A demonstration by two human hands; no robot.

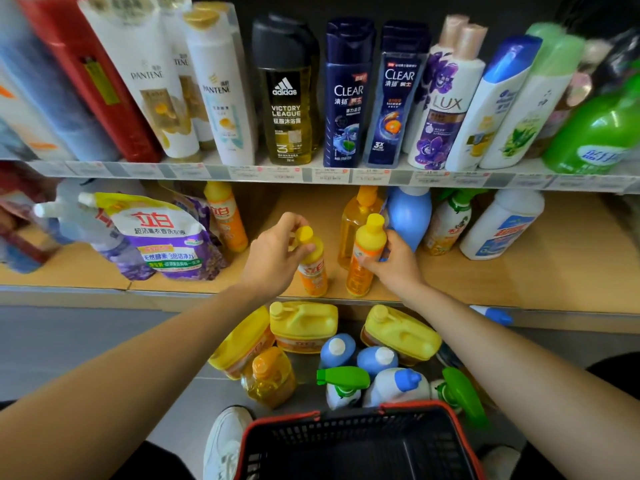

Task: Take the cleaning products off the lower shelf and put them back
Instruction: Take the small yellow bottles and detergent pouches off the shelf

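Holding one small bottle in each grip, we start at the front edge of the wooden shelf (485, 278), near its middle. Our left grip (277, 252) is clenched round the orange bottle (313, 271). Thumb and fingers curl over its shoulder, just under the yellow cap, and its base sits at the shelf's front edge. Our right grip (393, 259) grasps the second orange bottle (363, 258) from the right side. The fingers wrap its body below the yellow cap, and this base too is at the front edge. The two bottles stand just beside each other, apart, both close to upright.

Behind the second one we see a larger amber bottle (349, 220), and just right of that a blue bottle (410, 216) close to our right fingers. Whether they touch it we cannot tell. Further toward the right end stand a spray bottle (450, 220) with a green trigger and a white bottle (502, 226). Toward the left end another tall orange bottle (225, 216) stands at the back, next to a purple refill pouch (166, 237).

Below the shelf's front edge lie yellow jugs (304, 323), blue-topped bottles and green sprayers, crowded together. Nearest us is a black basket with a red rim (446, 414), and a white shoe (225, 438) is beside its left corner. Above it all, an upper shelf carries a row of shampoo bottles (346, 95).
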